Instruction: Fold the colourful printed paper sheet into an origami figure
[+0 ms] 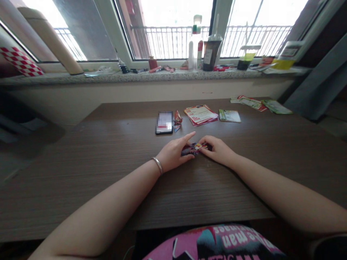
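Observation:
A small folded piece of colourful printed paper [193, 148] lies on the brown wooden table [108, 162], pressed between both hands. My left hand [175, 153], a silver bangle on its wrist, rests over the paper's left end with the index finger stretched forward and the other fingers curled on it. My right hand [218, 150] pinches the paper's right end with bent fingers. Most of the paper is hidden under the fingers.
Beyond the hands lie a phone [164, 122], a small folded paper figure [177, 121], a stack of red leaflets [201, 115], a green-and-white leaflet [230, 116] and more leaflets [260, 104] at the far right. The window sill [135, 76] holds bottles, cups and small clutter.

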A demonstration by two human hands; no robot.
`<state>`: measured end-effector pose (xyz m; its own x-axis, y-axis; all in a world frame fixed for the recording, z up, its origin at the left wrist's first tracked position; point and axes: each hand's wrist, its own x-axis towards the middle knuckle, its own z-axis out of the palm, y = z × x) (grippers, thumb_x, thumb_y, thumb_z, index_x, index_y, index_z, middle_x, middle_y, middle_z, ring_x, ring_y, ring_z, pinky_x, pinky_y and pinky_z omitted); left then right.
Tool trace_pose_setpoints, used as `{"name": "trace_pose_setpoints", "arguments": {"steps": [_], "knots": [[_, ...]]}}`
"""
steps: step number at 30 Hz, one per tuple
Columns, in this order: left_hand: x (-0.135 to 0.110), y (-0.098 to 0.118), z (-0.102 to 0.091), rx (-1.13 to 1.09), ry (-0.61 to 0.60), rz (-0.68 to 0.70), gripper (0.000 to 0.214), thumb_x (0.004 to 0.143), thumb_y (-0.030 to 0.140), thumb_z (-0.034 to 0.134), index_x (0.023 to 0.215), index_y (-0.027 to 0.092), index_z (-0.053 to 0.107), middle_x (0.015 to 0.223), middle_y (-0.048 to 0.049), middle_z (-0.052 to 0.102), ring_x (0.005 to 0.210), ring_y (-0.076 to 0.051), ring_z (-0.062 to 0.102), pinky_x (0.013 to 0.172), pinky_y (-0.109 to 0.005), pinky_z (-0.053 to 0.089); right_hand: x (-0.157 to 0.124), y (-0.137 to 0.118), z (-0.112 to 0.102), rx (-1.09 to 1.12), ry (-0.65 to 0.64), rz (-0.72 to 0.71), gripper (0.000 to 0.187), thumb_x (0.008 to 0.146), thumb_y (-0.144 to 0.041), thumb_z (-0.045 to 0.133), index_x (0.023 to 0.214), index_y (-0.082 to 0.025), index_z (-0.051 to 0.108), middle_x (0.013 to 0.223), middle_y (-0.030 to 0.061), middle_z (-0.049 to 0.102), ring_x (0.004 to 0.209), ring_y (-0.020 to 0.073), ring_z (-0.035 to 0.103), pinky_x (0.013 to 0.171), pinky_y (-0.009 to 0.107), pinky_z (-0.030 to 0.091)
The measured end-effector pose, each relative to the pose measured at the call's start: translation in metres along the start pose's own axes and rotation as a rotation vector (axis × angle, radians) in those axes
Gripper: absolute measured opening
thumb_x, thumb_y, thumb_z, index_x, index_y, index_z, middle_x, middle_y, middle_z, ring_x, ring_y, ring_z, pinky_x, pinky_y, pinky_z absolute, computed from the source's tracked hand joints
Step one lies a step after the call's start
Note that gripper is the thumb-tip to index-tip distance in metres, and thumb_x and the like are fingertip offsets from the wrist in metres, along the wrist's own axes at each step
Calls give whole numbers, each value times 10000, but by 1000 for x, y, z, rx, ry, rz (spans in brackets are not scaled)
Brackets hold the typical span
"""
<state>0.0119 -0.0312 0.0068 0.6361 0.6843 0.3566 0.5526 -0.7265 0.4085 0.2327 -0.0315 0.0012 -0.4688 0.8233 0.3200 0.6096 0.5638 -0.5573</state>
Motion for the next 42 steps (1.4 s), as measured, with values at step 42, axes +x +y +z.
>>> {"name": "trace_pose_setpoints", "arguments": {"steps": [42], "knots": [[6,0,4,238,-135,190,143,882,210,534,944,159,653,936,-66,665,896,-171,606,869,-307,472,0,-5,0,-532,-119,-314,125,884,-222,481,879,-179,598,851,53,629,783,168,548,698,266,378]]}}
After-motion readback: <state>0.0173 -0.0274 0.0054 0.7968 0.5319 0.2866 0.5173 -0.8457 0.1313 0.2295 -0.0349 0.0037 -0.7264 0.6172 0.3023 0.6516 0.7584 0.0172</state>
